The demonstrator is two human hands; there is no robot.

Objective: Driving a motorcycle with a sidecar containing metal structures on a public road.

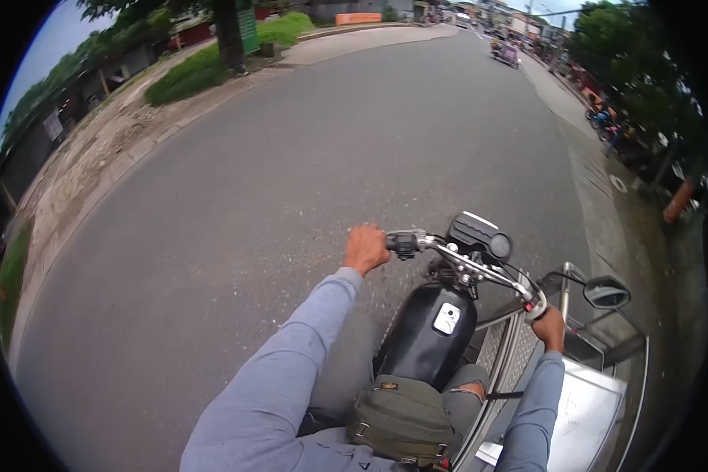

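My left hand (366, 248) is wrapped round the left grip of a motorcycle handlebar (480, 269), beside a black switch housing (403, 245). On the other end, my right hand (551, 328) closes round the right grip, next to a control with a small red switch (530, 305). Both grips are mostly hidden by my fingers. Between my arms lies the black fuel tank (426, 334) with its silver filler cap (448, 318). Ahead of the bar sits a dark instrument cluster (480, 236). An olive-green bag (405, 417) rests on my lap.
A metal-framed sidecar (586, 409) is fixed on the right, with a mirror (606, 293) by its front. Grey road (291, 157) stretches ahead. A three-wheeled vehicle (506, 53) is far ahead at right; parked motorcycles (602, 118) line that side. A tree (230, 35) stands at left.
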